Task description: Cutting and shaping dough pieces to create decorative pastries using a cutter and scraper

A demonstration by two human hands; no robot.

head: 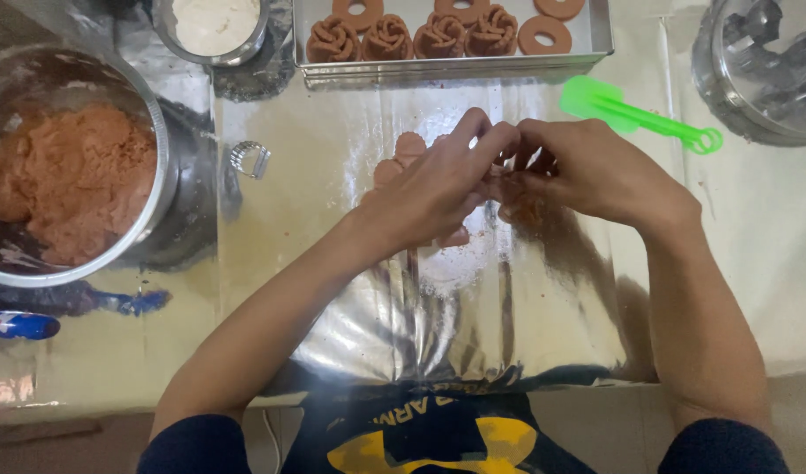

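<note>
The big bowl (69, 167) holds plenty of brown dough, and the tray (596, 39) carries 4 finished roses and some rings. On the foil-covered tabletop (473, 298), the left hand (438, 189) and right hand (596, 171) each grip, fingers pinched shut, the dough petals (403, 158), a rose only partly shaped.

Lit evenly and brightly from above, with streaky glare across the crinkled foil sheet (473, 307) at centre, soft dark shadows under both forearms and beside the steel bowl (161, 167) at upper left, slight motion softness at the fingertips, mild bending toward the frame's corners.
</note>
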